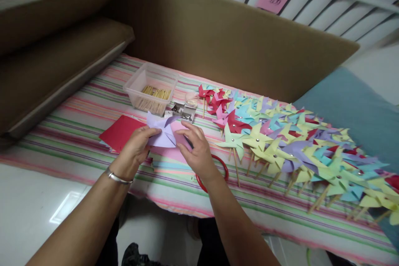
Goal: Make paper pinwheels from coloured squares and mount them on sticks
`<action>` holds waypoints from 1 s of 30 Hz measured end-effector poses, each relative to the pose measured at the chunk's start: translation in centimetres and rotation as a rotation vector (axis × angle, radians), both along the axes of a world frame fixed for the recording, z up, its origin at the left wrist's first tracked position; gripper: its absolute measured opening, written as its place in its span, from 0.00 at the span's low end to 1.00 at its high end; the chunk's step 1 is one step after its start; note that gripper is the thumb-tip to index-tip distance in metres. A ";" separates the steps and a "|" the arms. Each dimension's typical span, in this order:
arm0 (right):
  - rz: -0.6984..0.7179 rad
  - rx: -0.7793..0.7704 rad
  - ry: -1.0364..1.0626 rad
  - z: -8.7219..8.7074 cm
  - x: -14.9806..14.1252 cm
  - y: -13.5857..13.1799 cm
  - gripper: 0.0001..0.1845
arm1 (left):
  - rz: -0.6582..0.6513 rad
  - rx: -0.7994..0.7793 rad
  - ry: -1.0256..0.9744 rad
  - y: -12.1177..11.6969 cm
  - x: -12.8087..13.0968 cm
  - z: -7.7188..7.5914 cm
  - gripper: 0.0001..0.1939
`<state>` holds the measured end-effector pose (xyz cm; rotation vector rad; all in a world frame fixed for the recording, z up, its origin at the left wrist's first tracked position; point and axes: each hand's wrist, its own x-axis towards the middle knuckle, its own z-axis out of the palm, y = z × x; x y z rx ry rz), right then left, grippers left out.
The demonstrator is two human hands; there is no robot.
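A purple paper pinwheel [167, 124], its corners folded toward the middle, is held above the cloth. My left hand [137, 143] grips it from the left with the thumb pressed near its centre. At its right edge, my right hand [197, 149] hovers with thumb and fingers apart; whether a fingertip touches the paper I cannot tell. Beneath the hands lies a stack of coloured paper sheets [170, 165] with pink on top. Red paper squares [120, 132] rest to the left. Red-handled scissors [225, 166] are partly hidden by my right forearm.
A clear plastic tub [132, 91] holds short wooden sticks [156, 92]. Beside it are a small box of metal fasteners [188, 113] and a roll of clear tape [191, 99]. Finished pinwheels [258, 139] on sticks crowd the right side of the striped cloth [71, 133]. A brown board [218, 37] stands behind.
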<state>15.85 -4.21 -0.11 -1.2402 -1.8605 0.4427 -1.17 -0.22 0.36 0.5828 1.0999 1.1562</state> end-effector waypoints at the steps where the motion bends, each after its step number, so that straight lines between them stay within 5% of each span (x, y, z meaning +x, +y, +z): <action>1: 0.021 0.030 -0.046 0.1 0.0 0.0 0.13 | -0.006 0.008 0.003 0.0 0.0 0.0 0.10; 8: 0.018 0.033 -0.105 0.3 -0.2 0.0 0.05 | -0.038 0.004 0.046 -0.4 0.5 0.6 0.09; 17: -0.070 -0.132 -0.020 0.9 -0.9 -0.4 0.02 | -0.114 0.057 0.181 -0.7 1.4 -1.7 0.11; 30: -0.243 -0.152 -0.013 -0.1 -0.9 0.2 0.02 | -0.150 0.065 0.171 -1.0 2.4 -2.2 0.12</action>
